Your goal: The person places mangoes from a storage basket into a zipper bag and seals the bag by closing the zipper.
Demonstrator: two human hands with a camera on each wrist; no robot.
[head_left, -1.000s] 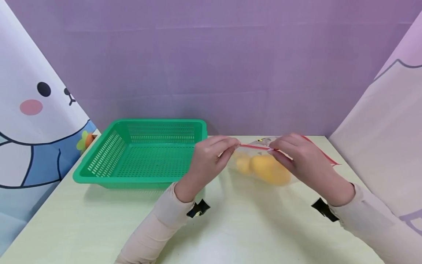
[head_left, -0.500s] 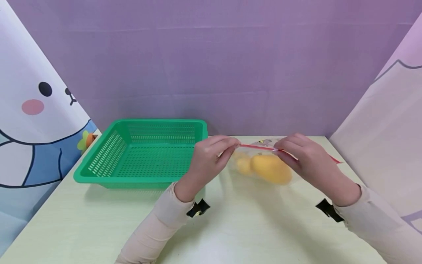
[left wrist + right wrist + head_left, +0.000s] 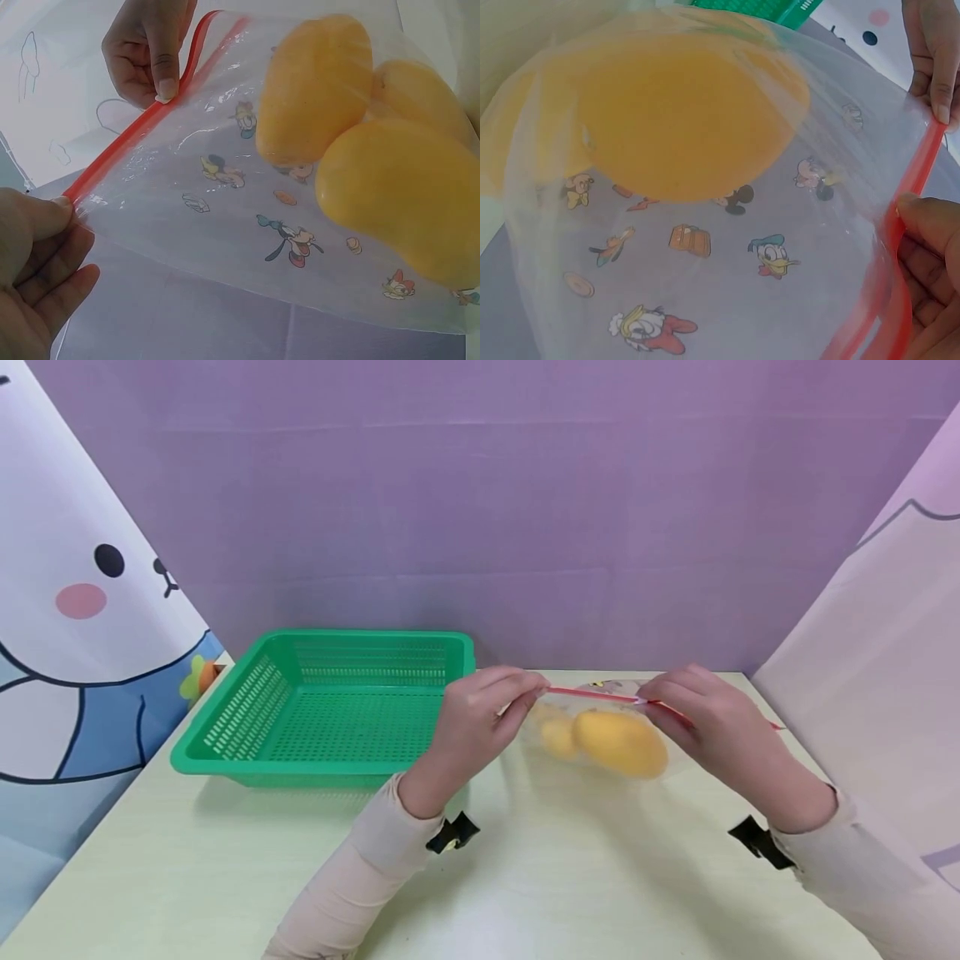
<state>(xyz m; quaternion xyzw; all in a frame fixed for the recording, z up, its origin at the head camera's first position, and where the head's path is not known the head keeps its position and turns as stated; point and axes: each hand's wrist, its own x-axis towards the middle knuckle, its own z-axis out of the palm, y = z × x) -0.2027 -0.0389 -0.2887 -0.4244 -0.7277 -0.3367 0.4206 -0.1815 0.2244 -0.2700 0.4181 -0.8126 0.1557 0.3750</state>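
A see-through zip bag [image 3: 187, 232] with cartoon prints and a red zip strip [image 3: 592, 695] hangs between both hands. Several yellow mangoes [image 3: 618, 743] lie inside it, bulging against the plastic. My left hand [image 3: 487, 714] pinches the left end of the strip between thumb and fingers. Farther along, my right hand [image 3: 708, 727] pinches the strip at a small white slider [image 3: 639, 700]. Between the hands the red strip is pulled straight and looks pressed together. Right of my right thumb, the two red edges part in the right wrist view.
A green slotted basket [image 3: 322, 768] stands on the pale table [image 3: 525, 877], left of the bag. Behind the table rises a purple cloth wall [image 3: 480, 510]. Printed panels flank both sides, with a cartoon animal on the left panel [image 3: 45, 660].
My right hand has slid to the right along the red strip, with the slider at its fingertips. The straight stretch between the hands has grown longer. My left hand stays in place.
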